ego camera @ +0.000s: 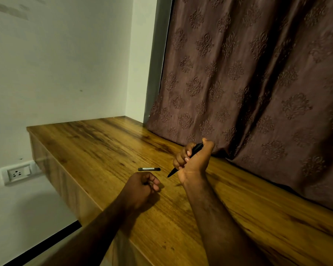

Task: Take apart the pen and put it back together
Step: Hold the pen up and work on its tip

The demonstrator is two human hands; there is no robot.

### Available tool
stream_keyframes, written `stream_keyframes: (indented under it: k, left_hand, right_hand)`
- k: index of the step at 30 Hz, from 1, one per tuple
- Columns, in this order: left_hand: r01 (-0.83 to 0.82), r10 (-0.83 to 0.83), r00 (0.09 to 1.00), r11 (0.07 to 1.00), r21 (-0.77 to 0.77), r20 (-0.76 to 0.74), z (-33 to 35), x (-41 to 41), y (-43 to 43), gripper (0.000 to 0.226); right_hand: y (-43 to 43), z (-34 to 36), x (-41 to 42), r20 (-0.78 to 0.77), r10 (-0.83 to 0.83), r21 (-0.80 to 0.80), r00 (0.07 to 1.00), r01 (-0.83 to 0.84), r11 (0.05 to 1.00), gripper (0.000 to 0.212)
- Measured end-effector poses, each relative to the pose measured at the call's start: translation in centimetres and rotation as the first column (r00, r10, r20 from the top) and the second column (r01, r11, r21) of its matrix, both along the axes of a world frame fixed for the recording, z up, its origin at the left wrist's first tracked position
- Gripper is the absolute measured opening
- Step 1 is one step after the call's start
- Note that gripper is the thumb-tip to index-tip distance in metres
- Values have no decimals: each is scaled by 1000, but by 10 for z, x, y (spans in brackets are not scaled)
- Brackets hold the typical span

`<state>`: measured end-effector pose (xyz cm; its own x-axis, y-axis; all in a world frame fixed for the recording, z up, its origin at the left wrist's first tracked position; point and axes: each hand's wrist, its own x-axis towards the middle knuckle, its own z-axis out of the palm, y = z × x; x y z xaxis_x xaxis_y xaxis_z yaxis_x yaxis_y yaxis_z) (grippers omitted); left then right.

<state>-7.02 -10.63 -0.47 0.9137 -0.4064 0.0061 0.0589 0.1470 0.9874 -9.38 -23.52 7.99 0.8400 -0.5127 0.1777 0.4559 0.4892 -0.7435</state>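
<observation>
Far left, on the wall below table level: white wall socket (18,172). The wooden table (96,143) runs from the corner toward the viewer. Left hand (142,186) sits low over the table, knuckles up, w/ all fingers (154,184) curled in tight and the thumb tucked against them. There's a dark speck at the thumb/forefinger gap, but can't tell if that's a small part pinched there or just shadow. Just beyond that hand, not touching it, a short dark pen piece (149,169) lies flat on the wood, lengthwise left-right, w/ a pale strip along it. To the right of it, the right hand (192,162) is raised off the table, palm side toward the camera, w/ its fingers (181,160) wrapped fist-style round the black pen barrel (196,149) and the thumb up by the barrel's top end. The barrel is tilted: upper end sticks out past the thumb, and the pointed tip pokes out below the fist, aimed down-left, near the loose piece but apart from it. Tip looks just above the wood; contact unclear. Behind and right: brown patterned curtain (258,83), its hem meeting the table's back edge.
</observation>
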Motion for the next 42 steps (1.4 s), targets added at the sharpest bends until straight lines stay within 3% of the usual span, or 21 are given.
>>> stream_keyframes:
  k: [9,13,18,22,26,29,32,34,39,42]
  left_hand:
    - [-12,5,997,996,85,77,4,-4,2,21]
    - [3,-5,999,999,53,36,4,-5,2,22]
    - [12,-13,1000,1000,25,16,0,1,2,27]
    - [-4,4,1000,1000,-8,-3,-4,3,0,33]
    - [0,0,1000,1000,-13,-3,-4,3,0,31]
    - [9,-9,1000,1000,-6,2,-5,4,0,22]
    - [9,-12,999,998,58,48,-3,5,0,18]
    - [23,-27,998,997,78,55,-2,4,2,18]
    - [35,-35,999,999,-16,-21,-3,4,2,27]
    - [39,-39,999,999,4,-20,-3,3,1,23]
  right_hand:
    - [1,1,-2,-22,-18,-6,1000,17,1000,56]
    - [0,0,2,-64,-40,-18,997,39,999,61]
    - [4,0,10,-134,-97,-147,986,77,986,24]
    - [6,-10,10,-68,-317,-524,946,237,818,16]
    - [4,-36,11,7,-435,-706,901,312,635,48]
    - [-3,-52,11,57,-502,-738,863,375,561,46]
    - [-15,-56,12,149,-644,-715,751,532,455,40]
    - [-22,-57,15,188,-691,-665,698,608,434,36]
    - [-21,-62,13,226,-698,-692,679,616,375,38]
    - [-21,-61,13,260,-692,-705,674,622,341,37]
